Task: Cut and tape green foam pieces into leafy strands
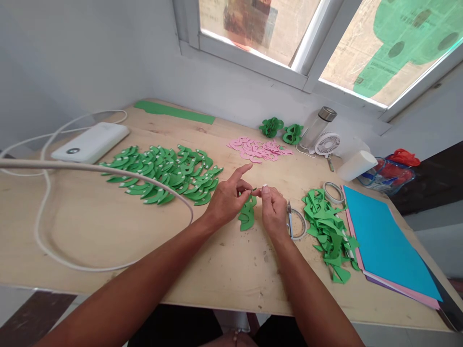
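Near the middle of the wooden table, my left hand (228, 197) pinches the edge of a green cut-out piece (247, 215), its index finger stretched out. My right hand (274, 209) is closed beside it, with a small white bit at the thumb tip and its fingertips meeting the same green edge. The piece hangs or lies below my fingertips, partly hidden by my left hand. To the left spreads a pile of curved green pieces (166, 173) with white tabs. Right of my right hand lie a tape roll (304, 224) and a blue-handled cutter (290, 219).
Green scraps (331, 231), another tape roll (333, 192) and coloured sheets (387, 241) lie right. Pink cut-outs (256, 148), two green paper shapes (271, 126), a bottle (316, 127) and a small fan (327, 144) stand behind. A white cable (41, 212) and power bank (90, 142) are left.
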`<state>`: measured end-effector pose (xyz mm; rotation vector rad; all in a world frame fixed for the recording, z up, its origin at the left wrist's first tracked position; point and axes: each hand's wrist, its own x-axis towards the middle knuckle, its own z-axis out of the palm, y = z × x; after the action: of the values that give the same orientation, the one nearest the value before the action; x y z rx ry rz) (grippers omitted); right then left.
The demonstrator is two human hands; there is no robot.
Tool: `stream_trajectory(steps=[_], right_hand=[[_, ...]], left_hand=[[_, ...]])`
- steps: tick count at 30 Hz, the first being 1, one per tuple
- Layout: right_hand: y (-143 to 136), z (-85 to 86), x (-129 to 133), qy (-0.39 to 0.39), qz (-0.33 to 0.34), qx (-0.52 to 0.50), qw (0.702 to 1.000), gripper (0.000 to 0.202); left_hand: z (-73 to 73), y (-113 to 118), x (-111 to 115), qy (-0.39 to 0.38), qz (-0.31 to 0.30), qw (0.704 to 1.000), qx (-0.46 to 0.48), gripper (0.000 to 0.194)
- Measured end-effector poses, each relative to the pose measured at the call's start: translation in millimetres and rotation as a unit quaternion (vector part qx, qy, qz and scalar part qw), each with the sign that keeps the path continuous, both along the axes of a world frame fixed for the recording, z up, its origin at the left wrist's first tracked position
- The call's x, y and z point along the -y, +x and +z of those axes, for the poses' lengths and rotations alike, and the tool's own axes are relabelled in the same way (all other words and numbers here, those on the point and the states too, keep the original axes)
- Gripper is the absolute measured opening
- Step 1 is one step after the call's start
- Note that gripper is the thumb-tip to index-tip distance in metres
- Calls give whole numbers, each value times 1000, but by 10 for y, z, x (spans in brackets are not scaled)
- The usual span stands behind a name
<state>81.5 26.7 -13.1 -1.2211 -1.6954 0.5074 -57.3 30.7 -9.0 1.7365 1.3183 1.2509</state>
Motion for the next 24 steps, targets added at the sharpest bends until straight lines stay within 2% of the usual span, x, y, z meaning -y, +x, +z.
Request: stream_trajectory(steps=[7, 24], right_hand=[[4, -8, -2, 0, 0, -2, 1000, 47], [-9, -1, 11, 3, -6, 8, 1000, 47]], left_hand=[[4, 7, 4, 10, 10, 1000, -14, 63], [19, -3, -9, -1, 1, 1000, 18, 61]])
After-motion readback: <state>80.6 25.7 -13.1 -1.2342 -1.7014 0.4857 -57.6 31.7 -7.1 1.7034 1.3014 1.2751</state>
